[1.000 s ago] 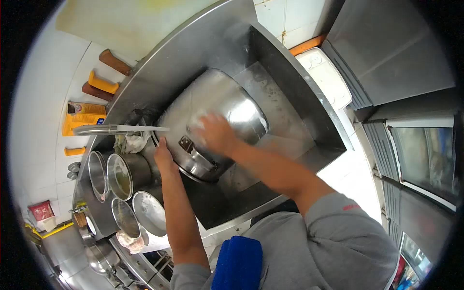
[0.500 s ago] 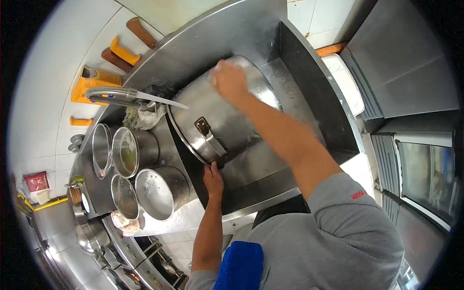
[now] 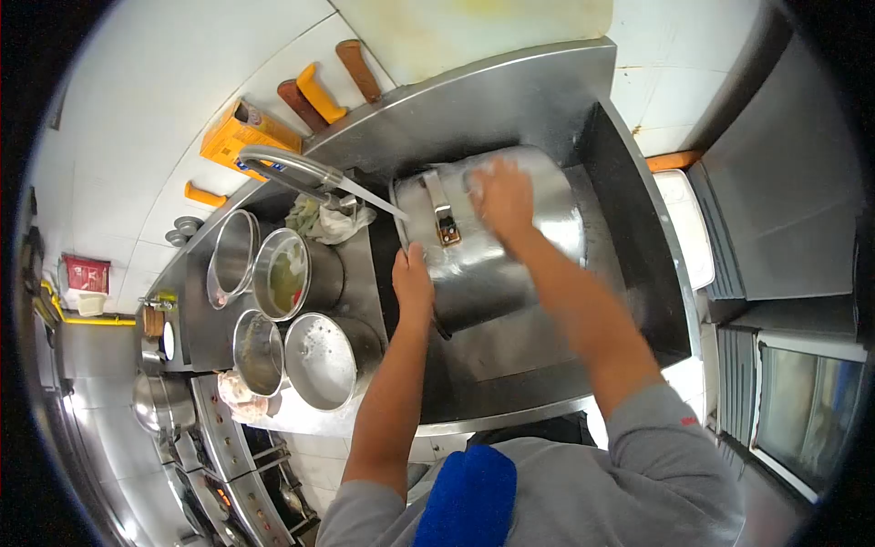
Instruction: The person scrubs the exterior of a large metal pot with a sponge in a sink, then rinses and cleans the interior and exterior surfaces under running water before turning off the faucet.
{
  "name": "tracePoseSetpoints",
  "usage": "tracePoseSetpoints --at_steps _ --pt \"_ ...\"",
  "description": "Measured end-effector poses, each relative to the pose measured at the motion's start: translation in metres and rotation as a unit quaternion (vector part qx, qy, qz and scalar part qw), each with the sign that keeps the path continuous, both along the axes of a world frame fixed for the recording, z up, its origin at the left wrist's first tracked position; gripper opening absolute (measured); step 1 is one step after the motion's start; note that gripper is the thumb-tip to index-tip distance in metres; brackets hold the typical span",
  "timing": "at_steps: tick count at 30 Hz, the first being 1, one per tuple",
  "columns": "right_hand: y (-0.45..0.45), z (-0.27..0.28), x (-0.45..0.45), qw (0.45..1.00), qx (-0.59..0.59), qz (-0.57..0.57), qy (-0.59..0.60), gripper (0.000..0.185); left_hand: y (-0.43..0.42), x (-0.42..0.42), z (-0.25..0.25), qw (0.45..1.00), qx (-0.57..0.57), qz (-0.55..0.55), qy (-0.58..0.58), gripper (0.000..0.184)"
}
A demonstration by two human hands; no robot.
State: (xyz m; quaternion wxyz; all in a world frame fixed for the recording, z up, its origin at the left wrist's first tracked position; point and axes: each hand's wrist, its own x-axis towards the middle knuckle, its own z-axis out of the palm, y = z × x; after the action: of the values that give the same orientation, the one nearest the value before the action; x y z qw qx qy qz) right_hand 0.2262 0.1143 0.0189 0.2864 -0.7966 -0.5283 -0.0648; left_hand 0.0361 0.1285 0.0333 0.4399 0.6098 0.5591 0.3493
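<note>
A large steel pot (image 3: 492, 283) lies on its side in the metal sink (image 3: 547, 342), its riveted handle (image 3: 445, 211) facing up. Water runs from the curved faucet (image 3: 301, 164) onto the pot near its rim. My left hand (image 3: 415, 278) is closed on the pot's rim, with the fingers partly hidden. On the pot's upper side, right of the handle, rests my right hand (image 3: 503, 199). It is blurred, its fingers are bent, and something pale and foamy shows at them; what it is cannot be made out.
Left of the sink stand several steel pots, one with greenish liquid (image 3: 283, 273) and one with suds (image 3: 321, 360). A wet cloth (image 3: 342, 221) lies behind them. Knife handles (image 3: 321, 93) and an orange box (image 3: 246, 137) are along the wall. A white lid (image 3: 684, 228) is at the right.
The pot has turned, bringing its handle from the near side to the top. My left hand let go and holds the rim at another place. My right hand swept across the metal. The view shifted.
</note>
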Motion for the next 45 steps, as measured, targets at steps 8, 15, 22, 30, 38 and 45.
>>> tracePoseSetpoints --at_steps 8,15,22,30,38,45 --pt "-0.071 -0.034 0.061 0.991 0.080 -0.104 -0.036 0.024 0.034 0.004 -0.015 0.992 -0.102 0.018 -0.071 0.030" --pt "0.006 -0.025 -0.039 0.991 -0.008 -0.121 0.050 0.024 0.080 0.000 -0.037 0.977 -0.192 0.016 -0.094 0.027" --pt "-0.085 -0.052 0.041 0.990 0.060 -0.100 0.081 0.019 0.144 0.003 -0.066 0.945 -0.284 0.054 -0.150 0.034" --pt "-0.017 -0.030 -0.071 0.999 0.030 -0.026 -0.035 0.020 0.147 0.010 -0.060 0.956 -0.258 0.022 -0.136 0.023" --pt "-0.083 -0.033 0.068 0.978 0.144 -0.148 0.009 0.013 -0.017 -0.033 -0.063 0.994 0.061 -0.062 0.070 0.034" --pt "-0.013 -0.027 -0.055 0.999 0.020 -0.012 -0.021 0.019 -0.098 -0.066 -0.101 0.977 -0.150 -0.075 0.135 0.049"
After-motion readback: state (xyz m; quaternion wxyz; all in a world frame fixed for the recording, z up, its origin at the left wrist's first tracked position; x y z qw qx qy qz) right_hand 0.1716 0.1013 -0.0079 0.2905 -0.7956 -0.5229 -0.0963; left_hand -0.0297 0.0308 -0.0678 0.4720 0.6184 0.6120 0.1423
